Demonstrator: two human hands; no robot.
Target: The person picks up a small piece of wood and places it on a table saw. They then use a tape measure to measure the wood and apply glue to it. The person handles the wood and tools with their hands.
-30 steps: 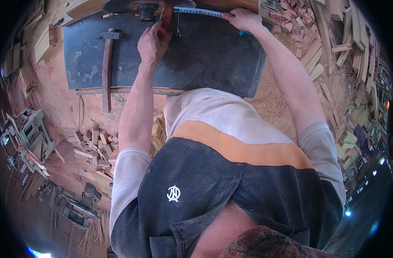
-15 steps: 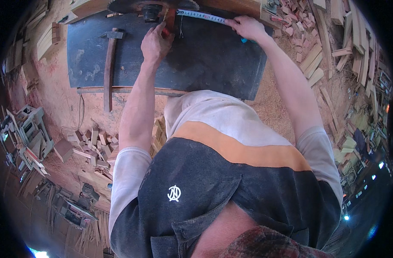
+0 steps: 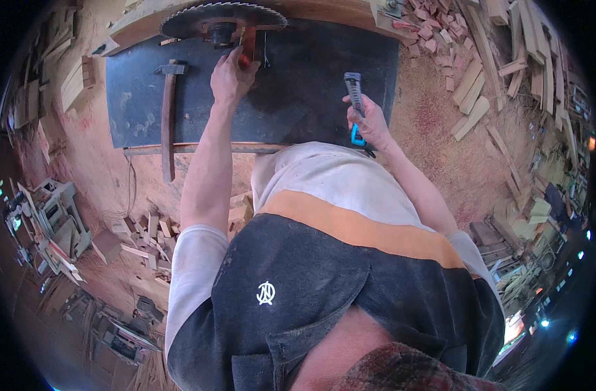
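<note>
My left hand [image 3: 234, 79] is closed around the lower end of a short reddish-brown strip [image 3: 248, 42], probably wood, just beside the circular saw blade [image 3: 184, 25]. A bright red-orange patch shows between its fingers, too blurred to name. Over the right part of the black tabletop [image 3: 304, 85], my right hand [image 3: 372, 124] grips a blue and black tape measure [image 3: 357, 135]. A short greyish marked length points away from me out of that grip. Left of my left hand lies a hammer [image 3: 169, 117], its wooden handle reaching over the table's near edge.
The blade's toothed rim stands along the table's far side, before a long wooden beam [image 3: 324, 14]. Offcuts [image 3: 435, 32] are heaped at the far right, with longer boards [image 3: 470, 94] nearby. More blocks [image 3: 148, 241] lie on the sawdust-covered floor at the left.
My right hand has drawn back toward me and left with the tape measure. The long white tape stretched along the far side is gone from there. My left hand stays near the blade.
</note>
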